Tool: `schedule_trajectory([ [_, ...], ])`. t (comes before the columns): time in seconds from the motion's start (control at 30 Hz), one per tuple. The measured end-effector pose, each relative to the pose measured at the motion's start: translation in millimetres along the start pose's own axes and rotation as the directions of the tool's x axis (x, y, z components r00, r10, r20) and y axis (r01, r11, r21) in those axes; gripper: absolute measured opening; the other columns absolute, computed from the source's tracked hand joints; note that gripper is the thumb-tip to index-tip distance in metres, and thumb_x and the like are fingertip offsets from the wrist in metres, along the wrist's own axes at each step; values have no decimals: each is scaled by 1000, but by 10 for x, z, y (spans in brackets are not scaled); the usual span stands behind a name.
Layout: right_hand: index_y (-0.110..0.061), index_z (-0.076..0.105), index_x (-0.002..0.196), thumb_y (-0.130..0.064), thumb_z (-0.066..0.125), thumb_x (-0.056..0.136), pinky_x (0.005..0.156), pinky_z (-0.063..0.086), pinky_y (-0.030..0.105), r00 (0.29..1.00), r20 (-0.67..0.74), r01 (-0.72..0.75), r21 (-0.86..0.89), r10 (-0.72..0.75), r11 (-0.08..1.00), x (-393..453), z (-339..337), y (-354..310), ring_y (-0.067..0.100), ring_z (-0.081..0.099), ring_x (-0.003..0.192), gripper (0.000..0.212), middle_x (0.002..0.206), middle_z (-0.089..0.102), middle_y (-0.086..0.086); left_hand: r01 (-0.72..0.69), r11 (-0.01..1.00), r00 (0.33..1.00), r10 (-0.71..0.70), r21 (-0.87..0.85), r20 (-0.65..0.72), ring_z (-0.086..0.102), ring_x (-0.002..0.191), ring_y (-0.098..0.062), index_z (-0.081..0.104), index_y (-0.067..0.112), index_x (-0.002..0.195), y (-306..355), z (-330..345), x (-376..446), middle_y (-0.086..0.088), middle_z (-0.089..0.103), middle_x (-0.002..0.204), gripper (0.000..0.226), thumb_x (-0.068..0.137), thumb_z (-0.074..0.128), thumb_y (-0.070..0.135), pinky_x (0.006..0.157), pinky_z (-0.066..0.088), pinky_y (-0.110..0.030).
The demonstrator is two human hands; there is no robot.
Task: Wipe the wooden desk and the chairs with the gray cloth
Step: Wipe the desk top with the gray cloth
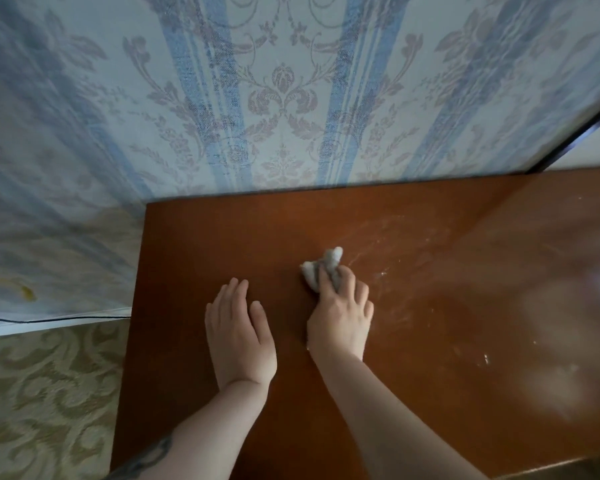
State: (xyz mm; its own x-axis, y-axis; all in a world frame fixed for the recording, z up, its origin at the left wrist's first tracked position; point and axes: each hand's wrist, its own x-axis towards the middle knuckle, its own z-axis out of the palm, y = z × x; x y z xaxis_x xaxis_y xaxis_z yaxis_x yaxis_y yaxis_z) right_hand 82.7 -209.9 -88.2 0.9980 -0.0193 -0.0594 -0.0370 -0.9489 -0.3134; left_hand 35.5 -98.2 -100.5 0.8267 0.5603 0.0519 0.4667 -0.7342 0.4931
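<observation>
Against the patterned wall stood the table. The right hand gripped the bunched cloth, dusty streaks just right of it; the left hand lay flat, left of the cloth.

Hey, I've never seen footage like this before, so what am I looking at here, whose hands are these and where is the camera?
There is no machine here. This is one picture from a camera worn on a person's head, looking forward and down, so you see their own two bare arms reaching away from you.

The brown surface is a wooden desk pushed against a wall with blue patterned wallpaper. Patterned carpet shows at the lower left.

The left hand lies flat on the desk, fingers straight, holding nothing. The right hand grips a bunched gray cloth against the wood. To the right of the cloth the desk shows pale dusty streaks.
</observation>
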Motion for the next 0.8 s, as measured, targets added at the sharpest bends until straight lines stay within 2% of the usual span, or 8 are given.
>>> schedule_trajectory([
  [0.1, -32, 39, 146, -13, 51, 92, 97, 32, 35, 957, -92, -273, 27, 274, 962, -187, -93, 89, 20, 26, 123, 58, 147, 31, -5, 0, 999, 1000, -1, 48, 17, 37, 136, -23, 53, 19, 134, 26, 2, 10, -4, 48, 142, 42, 102, 30, 33, 114, 28, -46],
  [0.2, -27, 57, 133, -16, 57, 88, 87, 41, 38, 986, -145, -67, 125, 85, 990, -227, -48, -177, 22, 37, 112, 47, 136, 47, -1, 17, 1000, 1000, -17, -15, 2, 42, 128, -26, 58, 19, 128, 90, 8, 73, -4, 54, 135, 40, 100, 31, 30, 107, 33, -46],
  [0.33, -32, 57, 131, -42, 19, 84, 87, 39, 38, 994, -10, 106, 144, -105, 984, -33, -40, -364, 25, 42, 112, 62, 135, 48, -3, -260, 964, 966, 259, 48, 18, 51, 122, -29, 65, 10, 117, 56, 43, 89, -10, 58, 132, 47, 98, 27, 30, 101, 39, -45],
  [0.43, -36, 45, 141, -29, 38, 94, 95, 34, 38, 981, -69, -177, 44, 179, 983, -90, 9, -83, 24, 34, 121, 48, 143, 39, -4, -426, 897, 901, 408, 117, 149, 38, 136, -24, 56, 19, 132, 68, 81, 71, -4, 46, 145, 46, 99, 26, 32, 111, 26, -45],
  [0.6, -32, 50, 139, -25, 47, 98, 98, 29, 37, 757, -191, -589, 213, 624, 780, -296, -88, 142, 23, 32, 123, 42, 142, 38, -3, -410, 892, 898, 358, 192, 254, 25, 143, -20, 41, 27, 144, 74, 124, 108, 3, 35, 153, 51, 99, 21, 38, 118, 18, -45],
  [0.63, -29, 54, 136, -22, 51, 97, 97, 31, 38, 754, -218, -569, 255, 620, 782, -273, -99, 78, 24, 34, 121, 40, 140, 41, -1, -410, 890, 899, 356, 200, 257, 28, 142, -20, 41, 26, 143, 73, 121, 112, 2, 37, 152, 51, 98, 21, 38, 117, 20, -46],
  [0.7, -26, 59, 131, -16, 59, 90, 90, 39, 39, 859, -270, -382, 229, 435, 895, -195, -78, -117, 25, 42, 115, 42, 134, 48, 2, -417, 885, 897, 364, 208, 250, 34, 138, -22, 46, 24, 140, 83, 111, 114, -1, 43, 148, 52, 95, 23, 37, 114, 26, -47],
  [0.8, -31, 51, 138, -20, 52, 90, 89, 38, 37, 985, -123, -114, 92, 125, 989, -88, -16, -257, 24, 40, 113, 49, 138, 44, -2, -450, 870, 884, 403, 201, 236, 40, 133, -26, 52, 19, 134, 72, 119, 109, -5, 48, 143, 52, 92, 27, 36, 109, 30, -49],
])
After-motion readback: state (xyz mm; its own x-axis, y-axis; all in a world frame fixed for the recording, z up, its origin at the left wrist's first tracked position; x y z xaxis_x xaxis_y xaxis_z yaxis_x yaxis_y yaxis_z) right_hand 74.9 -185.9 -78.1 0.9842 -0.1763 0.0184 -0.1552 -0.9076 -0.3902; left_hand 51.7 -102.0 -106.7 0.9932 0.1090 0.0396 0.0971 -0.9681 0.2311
